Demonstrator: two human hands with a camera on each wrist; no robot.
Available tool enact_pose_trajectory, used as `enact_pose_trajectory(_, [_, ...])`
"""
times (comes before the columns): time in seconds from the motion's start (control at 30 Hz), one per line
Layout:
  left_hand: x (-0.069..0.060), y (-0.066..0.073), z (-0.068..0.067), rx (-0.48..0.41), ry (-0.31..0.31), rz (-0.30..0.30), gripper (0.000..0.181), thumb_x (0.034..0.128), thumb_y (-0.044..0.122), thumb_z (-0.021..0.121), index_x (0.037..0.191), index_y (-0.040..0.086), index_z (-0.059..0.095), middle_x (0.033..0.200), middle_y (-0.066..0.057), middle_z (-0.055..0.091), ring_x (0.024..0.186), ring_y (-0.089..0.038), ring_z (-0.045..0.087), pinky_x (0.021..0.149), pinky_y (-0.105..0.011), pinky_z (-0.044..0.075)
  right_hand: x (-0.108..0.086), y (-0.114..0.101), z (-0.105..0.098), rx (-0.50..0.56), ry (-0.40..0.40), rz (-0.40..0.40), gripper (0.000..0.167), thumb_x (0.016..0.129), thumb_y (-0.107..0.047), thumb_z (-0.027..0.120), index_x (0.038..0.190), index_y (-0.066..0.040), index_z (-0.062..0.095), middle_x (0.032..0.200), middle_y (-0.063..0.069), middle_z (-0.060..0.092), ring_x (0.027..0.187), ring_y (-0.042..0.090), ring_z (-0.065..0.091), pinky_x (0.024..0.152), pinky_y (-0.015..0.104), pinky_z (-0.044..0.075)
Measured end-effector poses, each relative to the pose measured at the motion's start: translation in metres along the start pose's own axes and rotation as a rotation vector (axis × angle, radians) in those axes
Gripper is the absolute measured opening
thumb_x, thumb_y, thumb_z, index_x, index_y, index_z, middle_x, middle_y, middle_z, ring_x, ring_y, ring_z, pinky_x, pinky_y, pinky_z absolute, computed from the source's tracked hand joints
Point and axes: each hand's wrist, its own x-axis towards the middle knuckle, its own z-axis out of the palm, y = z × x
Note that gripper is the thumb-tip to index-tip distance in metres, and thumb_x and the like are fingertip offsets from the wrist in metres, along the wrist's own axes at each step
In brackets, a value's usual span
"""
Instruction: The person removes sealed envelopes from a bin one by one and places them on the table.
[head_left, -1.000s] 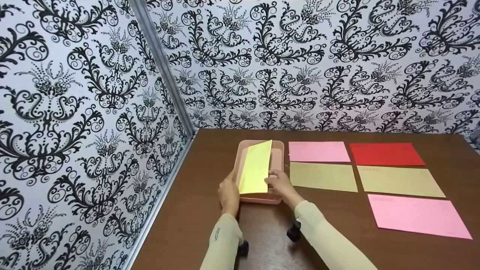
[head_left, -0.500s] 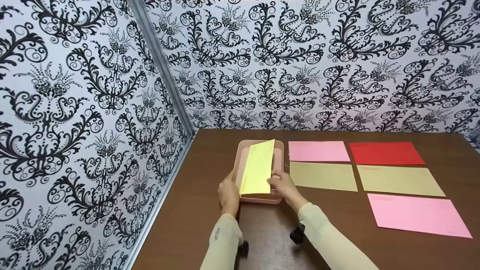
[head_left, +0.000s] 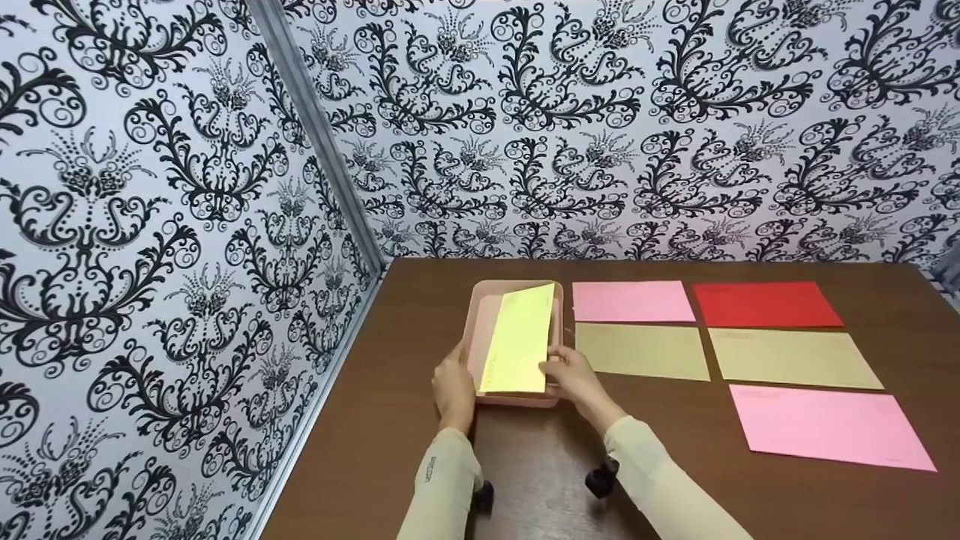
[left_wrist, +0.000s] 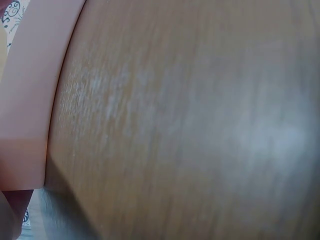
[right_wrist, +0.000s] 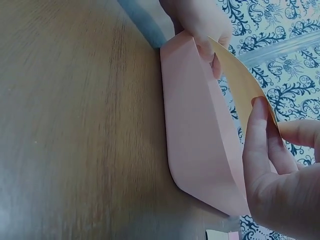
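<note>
A yellow envelope (head_left: 519, 341) stands tilted over the pink tray (head_left: 484, 315), its left long edge low and its right edge raised. My right hand (head_left: 576, 376) pinches the raised edge between thumb and fingers; in the right wrist view the envelope (right_wrist: 237, 75) bows slightly in that grip. At the tray's near left corner my left hand (head_left: 454, 390) grips the tray wall, close to the envelope's lower corner. The left wrist view catches mostly the outer wall of the tray (left_wrist: 35, 90) and little of the hand. Most of the tray's inside is hidden behind the envelope.
To the right lie a pink envelope (head_left: 634, 301), a red envelope (head_left: 766, 304), two tan envelopes, one near (head_left: 641, 351) and one farther right (head_left: 795, 358), and another pink envelope (head_left: 832, 426). Patterned walls bound the brown table (head_left: 525, 465) at the back and left.
My right hand has shifted a little to the right, drawing the envelope's raised edge with it. My left hand keeps its place at the tray's corner.
</note>
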Motion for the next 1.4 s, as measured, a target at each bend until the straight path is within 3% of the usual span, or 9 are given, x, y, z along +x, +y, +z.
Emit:
enact_pose_trajectory(0.27, [0.005, 0.0, -0.001, -0.059, -0.018, -0.039, 0.043, 0.0965, 0.001, 0.05, 0.129, 0.023, 0.069, 0.119, -0.014, 0.073, 0.094, -0.04, 0.072, 0.08, -0.053, 0.057, -0.011, -0.002, -0.007, 0.035, -0.006, -0.011, 0.043, 0.094, -0.007, 0.058, 0.134, 0.006, 0.049, 0.09, 0.003, 0.054, 0.072, 0.012, 0.055, 0.064, 0.026, 0.053])
enact_pose_trajectory(0.73, [0.007, -0.007, -0.011, -0.08, -0.023, -0.048, 0.045, 0.0967, 0.001, 0.049, 0.131, 0.023, 0.067, 0.123, -0.015, 0.071, 0.099, -0.043, 0.069, 0.083, -0.056, 0.055, -0.031, 0.001, -0.014, 0.124, 0.032, 0.01, 0.038, 0.094, -0.005, 0.058, 0.131, 0.003, 0.054, 0.099, 0.009, 0.064, 0.079, 0.015, 0.068, 0.068, 0.028, 0.058])
enact_pose_trajectory(1.13, [0.002, -0.007, -0.007, -0.093, -0.075, -0.062, 0.045, 0.0994, 0.004, 0.048, 0.136, 0.025, 0.063, 0.126, -0.016, 0.069, 0.103, -0.042, 0.069, 0.084, -0.055, 0.055, -0.055, 0.005, -0.032, 0.185, 0.044, 0.008, 0.039, 0.094, -0.007, 0.06, 0.131, 0.003, 0.052, 0.093, 0.004, 0.065, 0.077, 0.012, 0.067, 0.068, 0.025, 0.055])
enact_pose_trajectory(1.4, [-0.002, -0.004, -0.003, -0.109, -0.053, -0.042, 0.038, 0.0999, 0.006, 0.049, 0.13, 0.018, 0.068, 0.12, -0.018, 0.071, 0.101, -0.043, 0.069, 0.084, -0.056, 0.055, -0.072, 0.008, -0.045, 0.26, 0.049, 0.002, 0.028, 0.095, -0.006, 0.06, 0.121, 0.001, 0.053, 0.091, 0.0, 0.063, 0.076, 0.011, 0.066, 0.068, 0.027, 0.056])
